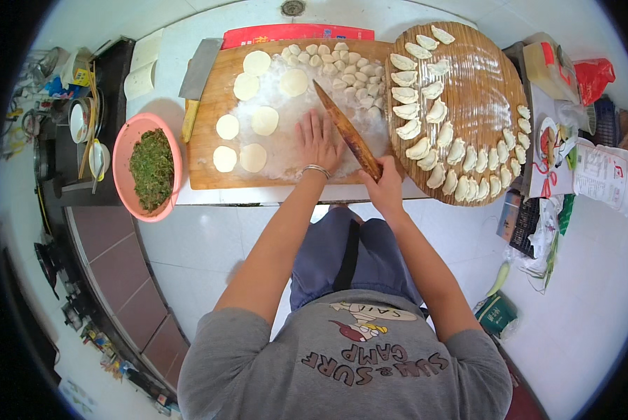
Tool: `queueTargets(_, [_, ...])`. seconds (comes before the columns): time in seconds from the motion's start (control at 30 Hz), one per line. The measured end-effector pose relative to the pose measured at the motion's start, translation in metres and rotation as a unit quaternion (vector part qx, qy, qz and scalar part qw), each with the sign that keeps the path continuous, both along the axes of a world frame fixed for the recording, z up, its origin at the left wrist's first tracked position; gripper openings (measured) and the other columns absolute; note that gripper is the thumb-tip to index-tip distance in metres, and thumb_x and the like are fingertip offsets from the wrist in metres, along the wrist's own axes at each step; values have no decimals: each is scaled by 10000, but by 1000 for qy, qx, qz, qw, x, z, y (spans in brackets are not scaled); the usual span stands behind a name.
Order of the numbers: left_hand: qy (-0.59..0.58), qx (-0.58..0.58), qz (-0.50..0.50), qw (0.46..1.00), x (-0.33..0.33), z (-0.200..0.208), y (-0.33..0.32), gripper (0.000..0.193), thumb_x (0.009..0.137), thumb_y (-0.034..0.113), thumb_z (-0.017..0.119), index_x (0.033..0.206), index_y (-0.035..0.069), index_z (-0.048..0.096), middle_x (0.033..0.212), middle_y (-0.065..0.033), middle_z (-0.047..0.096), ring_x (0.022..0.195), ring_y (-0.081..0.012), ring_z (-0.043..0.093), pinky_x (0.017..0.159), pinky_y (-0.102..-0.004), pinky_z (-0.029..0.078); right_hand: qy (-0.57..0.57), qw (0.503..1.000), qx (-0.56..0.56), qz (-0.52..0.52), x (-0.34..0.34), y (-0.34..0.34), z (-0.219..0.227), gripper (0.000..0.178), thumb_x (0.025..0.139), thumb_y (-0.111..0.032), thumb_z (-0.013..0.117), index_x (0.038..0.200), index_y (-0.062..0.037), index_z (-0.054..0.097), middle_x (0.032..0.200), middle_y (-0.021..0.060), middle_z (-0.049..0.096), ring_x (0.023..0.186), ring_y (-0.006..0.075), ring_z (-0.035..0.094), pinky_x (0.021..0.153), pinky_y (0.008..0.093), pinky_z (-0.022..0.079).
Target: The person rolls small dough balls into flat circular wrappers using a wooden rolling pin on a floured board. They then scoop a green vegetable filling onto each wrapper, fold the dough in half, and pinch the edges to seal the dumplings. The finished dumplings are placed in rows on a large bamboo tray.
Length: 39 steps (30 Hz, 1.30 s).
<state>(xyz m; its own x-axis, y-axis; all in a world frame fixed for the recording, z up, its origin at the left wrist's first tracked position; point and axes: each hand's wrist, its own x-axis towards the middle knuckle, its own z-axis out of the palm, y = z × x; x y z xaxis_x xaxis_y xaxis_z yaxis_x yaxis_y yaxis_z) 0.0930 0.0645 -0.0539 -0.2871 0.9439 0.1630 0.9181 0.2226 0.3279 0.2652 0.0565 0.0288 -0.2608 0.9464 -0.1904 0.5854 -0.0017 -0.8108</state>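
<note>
While the right hand closes its fingers around the near end of a wooden rolling pin, the left hand lies palm down on the floured cutting board, its fingers extended and slightly spread. Whether anything sits beneath that palm, I cannot tell. A bracelet circles the left wrist. The rolling pin slants across the right half of the board, just right of the left hand, its narrow tip pointing away from the person.

Seven flat dough circles lie on the board, mostly toward its left side, one of them near the pin's tip. Small dough lumps cluster along the far right part of the board, beyond and to the right of the pin.

Against the board's left edge rests a cleaver, its handle toward the person. Left of the board, near the front of the table, stands a pink bowl of chopped green filling. On the right, a round tray carries folded dumplings, which run down its left side, around the near edge and up the right. A red packet shows beyond the far edge of the board.
</note>
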Motion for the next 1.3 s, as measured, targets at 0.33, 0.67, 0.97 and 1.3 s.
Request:
queueTargets(0.33, [-85,39,53,994,-70,24,-84,591,917,335,427,1421,43,330,1509,-193,225,1386,-411,178,1128,-514,121,-136,943,172,251,-20,21,-37,318,813,-207,652,1090,-86,553,1074,138,565,946,342,572,746,427,468])
queueTargets(0.67, [-10,-66,-9,998,-76,20,-68,637,929,386,425,1474,105,254,1526,-164,213,1406,-360,180,1135,-489,138,-231,897,270,265,-43,45,-49,541,910,-353,500,1394,-134,397,1473,166,298,1332,377,300,1096,500,241])
queueTargets(0.97, [-4,-56,37,998,-78,31,-49,645,926,381,443,1463,74,260,1525,-156,211,1397,-355,197,1138,-482,143,-249,895,293,224,-69,66,-48,548,905,-333,503,1400,-130,388,1481,156,293,1341,391,283,1111,522,204])
queueTargets(1.3, [-58,33,-50,997,-70,46,-69,702,775,311,693,1357,52,399,1425,-210,337,1277,-385,363,1043,-486,318,-167,937,124,280,-27,42,-48,343,855,-298,622,1109,-80,549,974,116,576,872,320,574,729,440,453])
